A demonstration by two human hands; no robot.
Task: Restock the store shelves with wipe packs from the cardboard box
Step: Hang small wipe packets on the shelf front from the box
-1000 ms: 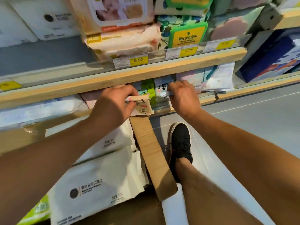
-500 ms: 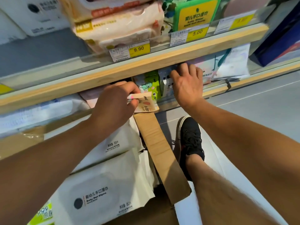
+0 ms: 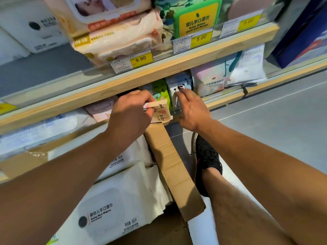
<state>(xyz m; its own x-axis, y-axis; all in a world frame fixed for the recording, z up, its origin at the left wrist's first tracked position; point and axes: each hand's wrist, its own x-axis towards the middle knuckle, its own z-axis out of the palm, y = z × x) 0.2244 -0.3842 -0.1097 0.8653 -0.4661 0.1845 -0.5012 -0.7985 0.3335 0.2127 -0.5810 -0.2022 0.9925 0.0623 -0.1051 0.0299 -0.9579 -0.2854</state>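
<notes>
A wooden-edged shelf (image 3: 159, 71) runs above an open cardboard box (image 3: 169, 167) of soft white wipe packs (image 3: 113, 213). The left hand (image 3: 131, 114) pinches a small flat beige pack (image 3: 161, 113) at the lower shelf's front. The right hand (image 3: 192, 110), fingers relaxed, touches an upright white pack (image 3: 179, 85).

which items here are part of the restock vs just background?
In the job:
- small beige wipe pack, pinched in the left hand
- right hand, fingers at the panda-print pack on the lower shelf
- cardboard box flap, with white wipe packs inside

Background:
- price tags
- green-lid pack on the upper shelf
- black shoe
</notes>
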